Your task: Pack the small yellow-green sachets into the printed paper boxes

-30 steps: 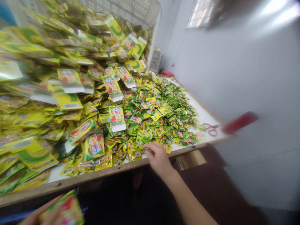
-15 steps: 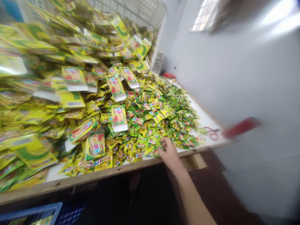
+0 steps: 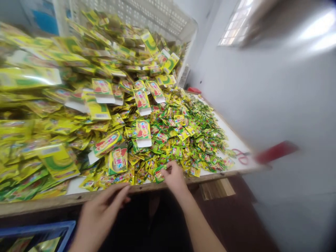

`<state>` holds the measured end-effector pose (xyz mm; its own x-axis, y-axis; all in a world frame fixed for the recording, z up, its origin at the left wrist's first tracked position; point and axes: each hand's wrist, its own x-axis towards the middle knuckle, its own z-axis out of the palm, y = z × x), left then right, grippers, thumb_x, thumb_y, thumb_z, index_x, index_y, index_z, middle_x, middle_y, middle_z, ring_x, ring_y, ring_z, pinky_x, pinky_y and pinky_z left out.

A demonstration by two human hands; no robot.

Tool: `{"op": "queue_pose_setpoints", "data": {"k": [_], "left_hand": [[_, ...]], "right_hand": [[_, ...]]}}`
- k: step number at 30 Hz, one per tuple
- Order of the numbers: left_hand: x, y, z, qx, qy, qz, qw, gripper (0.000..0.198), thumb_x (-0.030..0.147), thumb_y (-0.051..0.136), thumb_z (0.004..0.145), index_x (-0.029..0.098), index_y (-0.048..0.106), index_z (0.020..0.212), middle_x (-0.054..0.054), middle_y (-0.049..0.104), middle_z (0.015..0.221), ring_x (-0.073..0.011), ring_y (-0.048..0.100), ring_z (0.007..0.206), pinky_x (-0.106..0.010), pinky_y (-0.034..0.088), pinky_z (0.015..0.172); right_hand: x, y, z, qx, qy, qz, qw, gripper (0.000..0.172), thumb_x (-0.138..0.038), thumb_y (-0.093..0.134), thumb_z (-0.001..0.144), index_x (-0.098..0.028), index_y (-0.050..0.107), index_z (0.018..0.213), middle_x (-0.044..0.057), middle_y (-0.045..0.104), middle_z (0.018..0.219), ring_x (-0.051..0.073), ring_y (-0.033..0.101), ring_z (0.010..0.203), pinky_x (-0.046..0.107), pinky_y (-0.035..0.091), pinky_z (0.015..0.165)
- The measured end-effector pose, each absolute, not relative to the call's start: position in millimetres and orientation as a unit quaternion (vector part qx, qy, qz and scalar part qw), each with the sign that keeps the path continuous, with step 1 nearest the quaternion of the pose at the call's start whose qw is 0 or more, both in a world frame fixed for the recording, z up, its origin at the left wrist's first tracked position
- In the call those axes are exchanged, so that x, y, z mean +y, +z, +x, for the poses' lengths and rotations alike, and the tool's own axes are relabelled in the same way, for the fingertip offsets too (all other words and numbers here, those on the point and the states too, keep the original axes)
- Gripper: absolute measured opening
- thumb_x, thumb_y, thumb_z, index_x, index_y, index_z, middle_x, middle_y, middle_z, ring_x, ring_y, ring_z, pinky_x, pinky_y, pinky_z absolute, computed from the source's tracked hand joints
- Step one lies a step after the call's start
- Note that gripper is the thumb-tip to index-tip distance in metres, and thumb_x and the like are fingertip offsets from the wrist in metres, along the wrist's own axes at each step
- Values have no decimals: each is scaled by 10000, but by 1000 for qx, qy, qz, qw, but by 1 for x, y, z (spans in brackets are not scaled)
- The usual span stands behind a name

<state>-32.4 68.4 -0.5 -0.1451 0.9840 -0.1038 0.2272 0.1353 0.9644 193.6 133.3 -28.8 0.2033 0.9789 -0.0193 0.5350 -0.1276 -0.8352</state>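
So the right hand [image 3: 176, 177] has a green sachet [image 3: 159, 175] pinched between thumb and fingers, right at the front edge of the table [image 3: 231, 134]. The left hand [image 3: 101, 211] is just beside it, in front of the table edge, fingers bent and close together. No packet shows in it, but it's kinda blurry and the palm is turned away, so I can't tell if anything's tucked in there.

Right behind the pinched sachet is a big heap of loose sachets [image 3: 189, 140], spreading back and over to the right. Left of that there's a flat-lying carton [image 3: 118, 160], then another carton [image 3: 143, 131] with its white end flap sticking out, and loads more piled up toward the white basket [image 3: 168, 12].

Progress-wise, I'd call it one sachet in the fingers and a ton left: the heap is all loose, and several cartons have flaps unfolded. Can't see whether anything's inside them. The blue crate [image 3: 39, 226] at lower left has some yellow-green packs in it, maybe finished ones, but it's cut off so no clue how many. Red-handled scissors [image 3: 243, 158] are lying off to the right, nobody touching them.
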Motion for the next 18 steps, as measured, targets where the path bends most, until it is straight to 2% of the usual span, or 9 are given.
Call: {"op": "queue_pose_setpoints", "data": {"k": [2, 4, 6, 11, 15, 18], "left_hand": [[89, -4, 2, 561, 379, 524, 517, 352, 478, 617, 801, 192, 629, 1005, -43, 723, 822, -177, 699, 571, -228, 513, 431], [108, -12, 32, 554, 364, 519, 540, 303, 428, 597, 812, 199, 554, 1005, -66, 707, 946, -150, 657, 427, -219, 436, 307], [120, -22, 47, 564, 365, 501, 545, 279, 375, 597, 803, 210, 478, 994, -69, 693, 950, -140, 617, 337, -207, 381, 249], [121, -34, 48, 575, 388, 457, 556, 333, 319, 622, 771, 229, 394, 996, 8, 637, 787, -161, 628, 340, -189, 377, 252], [115, -31, 54, 574, 436, 425, 548, 345, 251, 611, 753, 225, 427, 1043, 41, 613, 767, -94, 563, 310, -158, 326, 271], [108, -27, 60, 553, 471, 412, 551, 369, 298, 620, 773, 219, 479, 1105, 20, 633, 841, -56, 534, 342, -149, 293, 305]], "right_hand": [[132, -26, 191, -572, 272, -694, 342, 160, -226, 639, 730, -211, 532, 848, 44, 626, 745, 265, 620, 771, 386, 443, 738], [130, -25, 189, -586, 247, -699, 327, 157, -230, 643, 732, -210, 527, 836, 72, 623, 789, 297, 603, 832, 405, 411, 762], [127, -27, 189, -597, 237, -696, 320, 136, -225, 625, 743, -207, 520, 827, 83, 618, 819, 299, 589, 847, 389, 396, 750], [122, -37, 194, -630, 263, -653, 329, 112, -198, 581, 776, -224, 524, 868, 3, 596, 770, 218, 568, 742, 300, 390, 671], [118, -34, 199, -634, 290, -621, 357, 184, -220, 627, 776, -221, 549, 942, -3, 632, 857, 197, 586, 798, 285, 431, 711], [117, -28, 200, -593, 382, -563, 431, 230, -257, 683, 766, -203, 570, 958, 21, 662, 901, 207, 616, 844, 301, 469, 750]]}}
